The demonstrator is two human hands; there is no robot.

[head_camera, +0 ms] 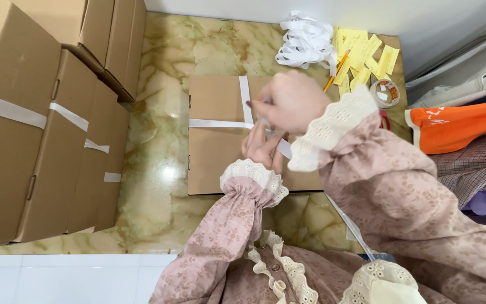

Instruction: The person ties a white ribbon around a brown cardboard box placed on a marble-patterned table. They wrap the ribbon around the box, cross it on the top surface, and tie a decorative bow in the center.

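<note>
Her left hand (262,147) is pressing the white strap (220,123) flat against the cardboard box (215,155), seemingly steadying it, while her right hand (291,101) is pinching its crossing taut.

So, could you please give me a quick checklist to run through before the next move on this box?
1. Cardboard box lies flat on the marble floor: ok.
2. White ribbon crosses the lid both ways: ok.
3. Left hand presses on the crossing: ok.
4. Right hand grips the ribbon end: ok.
5. Knot tight: cannot tell, hands cover it.
6. Spare ribbon pile close by: ok.
</note>
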